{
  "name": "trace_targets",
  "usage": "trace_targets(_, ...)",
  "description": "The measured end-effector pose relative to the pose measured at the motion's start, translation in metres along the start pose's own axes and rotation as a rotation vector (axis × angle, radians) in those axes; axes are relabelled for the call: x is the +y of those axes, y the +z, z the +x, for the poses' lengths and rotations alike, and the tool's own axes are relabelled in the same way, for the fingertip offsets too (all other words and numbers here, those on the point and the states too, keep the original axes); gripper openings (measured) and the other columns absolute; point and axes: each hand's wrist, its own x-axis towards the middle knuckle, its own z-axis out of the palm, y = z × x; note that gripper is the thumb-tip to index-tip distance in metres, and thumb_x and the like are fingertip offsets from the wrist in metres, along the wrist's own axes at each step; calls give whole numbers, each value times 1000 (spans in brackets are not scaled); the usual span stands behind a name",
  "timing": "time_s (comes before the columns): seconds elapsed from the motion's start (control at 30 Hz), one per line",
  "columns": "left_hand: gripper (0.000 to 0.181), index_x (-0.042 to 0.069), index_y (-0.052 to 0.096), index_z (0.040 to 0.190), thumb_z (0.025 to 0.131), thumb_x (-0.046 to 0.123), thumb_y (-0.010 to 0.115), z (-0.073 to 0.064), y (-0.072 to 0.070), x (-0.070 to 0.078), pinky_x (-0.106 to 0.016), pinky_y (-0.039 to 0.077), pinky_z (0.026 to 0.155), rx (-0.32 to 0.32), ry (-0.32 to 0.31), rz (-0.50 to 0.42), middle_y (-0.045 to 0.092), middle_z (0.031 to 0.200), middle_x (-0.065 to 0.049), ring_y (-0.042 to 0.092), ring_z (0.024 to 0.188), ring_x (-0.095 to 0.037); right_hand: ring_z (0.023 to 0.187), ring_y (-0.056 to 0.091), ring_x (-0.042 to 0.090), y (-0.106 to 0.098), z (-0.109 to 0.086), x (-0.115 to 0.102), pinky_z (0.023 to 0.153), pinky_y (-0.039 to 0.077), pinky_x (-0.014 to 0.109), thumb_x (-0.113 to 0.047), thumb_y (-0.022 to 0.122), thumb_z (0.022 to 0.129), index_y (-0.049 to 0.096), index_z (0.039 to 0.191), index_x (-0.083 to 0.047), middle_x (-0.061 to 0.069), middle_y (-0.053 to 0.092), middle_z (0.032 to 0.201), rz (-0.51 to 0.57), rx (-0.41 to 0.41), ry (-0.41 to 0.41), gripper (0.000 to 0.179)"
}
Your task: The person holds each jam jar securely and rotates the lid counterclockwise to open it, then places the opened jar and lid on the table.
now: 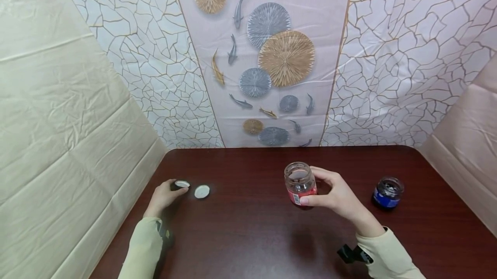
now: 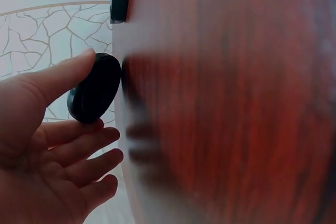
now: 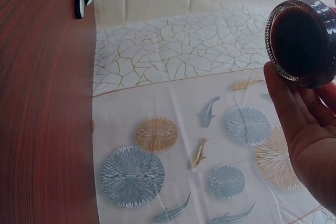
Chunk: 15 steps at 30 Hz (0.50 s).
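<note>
My right hand grips a glass jar with a red label and dark contents. The jar is held above the table, its mouth uncovered and leaning slightly; the right wrist view shows its dark round base. Over on the left, my left hand pinches a jar lid, black outside and white inside, between thumb and index finger. In the left wrist view this lid is tilted, close to the tabletop, and the other fingers extend beneath it. A second lid lies white side up just to its right.
A second glass jar, with a blue label and dark contents, stands uncovered on the right of the brown table. Patterned cloth hangs behind the table's far edge, and pale cloth walls flank both sides.
</note>
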Motion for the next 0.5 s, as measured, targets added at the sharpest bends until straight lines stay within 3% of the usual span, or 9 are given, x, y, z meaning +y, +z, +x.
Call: trace_targets(0.5,64,-14,58,125,85,31,80,8,5,3,-57,48,93,-16,32,91,65,118,-31,62,108,-46,102,63,13,1,0,0,82,52,24,4,82,76,69,123,-4,4,68,118,-2,-2,-4,49)
